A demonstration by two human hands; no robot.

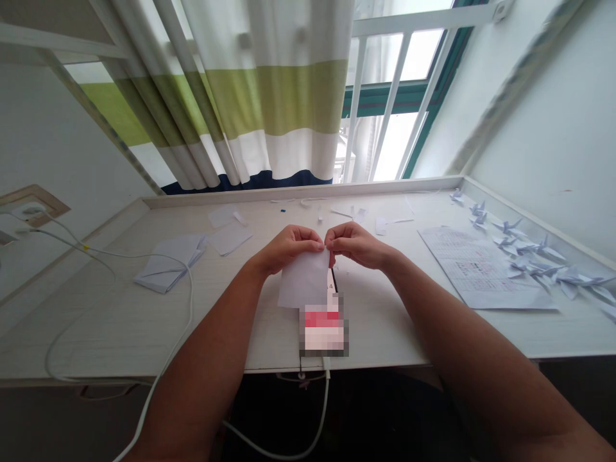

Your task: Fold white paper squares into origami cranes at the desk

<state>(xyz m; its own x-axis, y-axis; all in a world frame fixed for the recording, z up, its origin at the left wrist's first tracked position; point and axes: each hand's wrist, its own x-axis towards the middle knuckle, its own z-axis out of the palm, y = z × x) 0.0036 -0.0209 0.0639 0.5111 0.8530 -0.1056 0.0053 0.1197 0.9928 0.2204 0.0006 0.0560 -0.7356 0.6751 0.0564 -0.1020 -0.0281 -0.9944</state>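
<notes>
Head view showed a plain white, four-sided paper sheet [304,282] held up over the white wooden counter [385,333]; the left hand [292,245] pinched it near its one-o'clock corner, thumb against fingers, and the right hand [360,245] appeared to grip that same corner; judged by its lack of shape, little had been done to it and most remained; toward three o'clock, white folded-paper birds [525,265] looked finished, next to a white printed paper [466,269]; toward nine o'clock, a white paper stack [171,264] seemed yet unworked; the held sheet looked smooth and flat, its six-o'clock edge partly covering a slim, dark-edged phone with a pixelated screen [327,337]; whether it was one layer or doubled could not be told.
</notes>
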